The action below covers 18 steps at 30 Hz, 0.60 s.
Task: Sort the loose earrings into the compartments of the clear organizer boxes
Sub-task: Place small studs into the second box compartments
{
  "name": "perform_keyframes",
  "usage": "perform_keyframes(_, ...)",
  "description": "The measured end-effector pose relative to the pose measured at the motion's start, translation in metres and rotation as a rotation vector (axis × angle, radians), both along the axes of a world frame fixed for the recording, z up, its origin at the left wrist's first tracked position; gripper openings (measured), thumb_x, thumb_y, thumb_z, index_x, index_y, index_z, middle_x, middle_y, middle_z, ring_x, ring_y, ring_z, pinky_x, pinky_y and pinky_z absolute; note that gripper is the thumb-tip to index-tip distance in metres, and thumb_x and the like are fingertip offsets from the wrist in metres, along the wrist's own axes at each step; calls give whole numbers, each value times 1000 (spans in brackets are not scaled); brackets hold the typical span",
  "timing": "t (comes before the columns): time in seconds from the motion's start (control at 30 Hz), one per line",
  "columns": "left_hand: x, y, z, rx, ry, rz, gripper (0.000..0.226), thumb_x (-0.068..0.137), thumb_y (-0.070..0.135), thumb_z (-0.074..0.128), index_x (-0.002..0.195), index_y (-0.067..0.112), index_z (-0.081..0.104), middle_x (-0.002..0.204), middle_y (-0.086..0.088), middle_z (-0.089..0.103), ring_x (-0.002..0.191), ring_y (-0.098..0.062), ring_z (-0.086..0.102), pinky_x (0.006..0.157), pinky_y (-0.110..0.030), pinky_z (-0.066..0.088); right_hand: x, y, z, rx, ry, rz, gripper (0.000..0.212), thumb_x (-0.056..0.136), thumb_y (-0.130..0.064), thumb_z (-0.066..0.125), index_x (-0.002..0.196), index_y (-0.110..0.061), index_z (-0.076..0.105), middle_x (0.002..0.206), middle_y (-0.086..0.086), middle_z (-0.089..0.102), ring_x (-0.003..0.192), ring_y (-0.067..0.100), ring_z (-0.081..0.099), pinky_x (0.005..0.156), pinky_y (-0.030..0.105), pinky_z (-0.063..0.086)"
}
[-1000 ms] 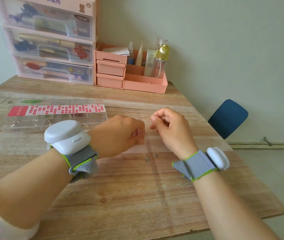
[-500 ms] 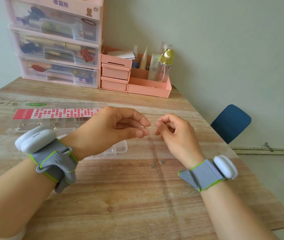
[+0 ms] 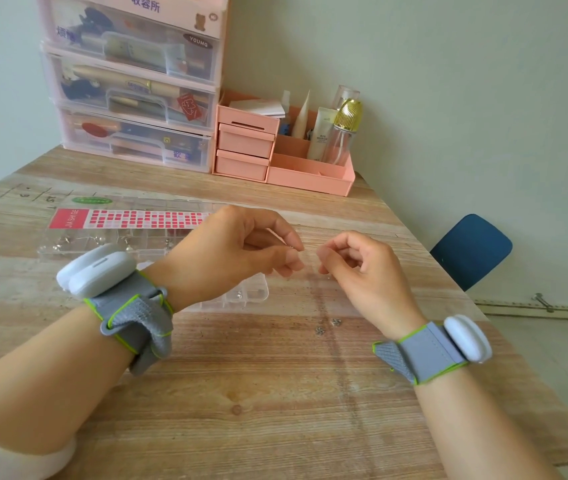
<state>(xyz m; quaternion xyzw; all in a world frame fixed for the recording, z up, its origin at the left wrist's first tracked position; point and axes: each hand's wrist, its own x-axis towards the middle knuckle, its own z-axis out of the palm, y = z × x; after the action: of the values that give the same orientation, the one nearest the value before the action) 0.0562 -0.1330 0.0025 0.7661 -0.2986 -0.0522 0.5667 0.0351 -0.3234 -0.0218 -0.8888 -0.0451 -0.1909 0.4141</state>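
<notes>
left hand point(image 3: 241, 251): pinches a tiny earring, barely visible. right hand point(image 3: 362, 265): fingers curled, contents unclear. two loose earrings point(image 3: 327, 326) near table's right edge. organizer box point(image 3: 234, 296) beneath left hand; next, likely a drop into a compartment.

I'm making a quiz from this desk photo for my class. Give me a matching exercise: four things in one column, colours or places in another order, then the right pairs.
Things:
1. chair
2. desk organizer
3. two loose earrings
4. bottle cap

Descriptions:
A. gold
B. on the bare table, near the right wrist
C. dark blue, beside the table's right edge
D. salmon pink, with small drawers

Pairs: 1-C, 2-D, 3-B, 4-A
</notes>
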Motion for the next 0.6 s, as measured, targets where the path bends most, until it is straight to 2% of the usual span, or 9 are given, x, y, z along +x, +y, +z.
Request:
perform_keyframes(0.07,2,1,0,-3,-34,42,5,82,13,62,83,12,67,73,-1,73,68,-12,69,68,-24,54,0,0,0,10,30,31,7,84,-19,65,77,-17,66,69,-2,68,64,11,60,66,24,47)
perform_keyframes(0.17,3,2,-1,2,-80,81,7,78,24,66,79,18,69,70,-1,71,63,-9,64,61,-23,52,0,-1,1,6,82,64,8,82,-19,68,74,-21,67,67,-7,64,60,4,53,64,21,44)
perform_keyframes(0.27,3,3,0,30,-101,120,26,65,44,63,78,22,70,75,3,70,67,-10,65,64,-23,55,-4,-3,4,-36,153,100,8,81,-23,69,73,-24,67,67,-9,61,61,5,50,62,21,42)
perform_keyframes(0.37,2,3,1,4,-64,127,17,72,29,67,79,13,68,72,-3,71,66,-13,68,66,-24,57,-13,-4,9,-70,212,150,6,80,-21,70,75,-23,67,71,-3,61,63,6,48,63,20,41)
perform_keyframes(0.47,0,2,0,-34,-37,113,9,75,14,69,78,6,66,71,-10,70,63,-15,69,62,-22,57,-21,-4,11,-93,262,187,6,80,-17,70,76,-20,67,73,-1,61,64,6,47,63,15,39)
perform_keyframes(0.6,-1,4,0,-48,-39,110,7,75,9,69,79,4,67,70,-11,70,58,-15,67,59,-21,56,-30,-6,13,-133,323,215,6,81,-19,70,76,-22,67,70,-3,63,65,8,50,67,20,42)
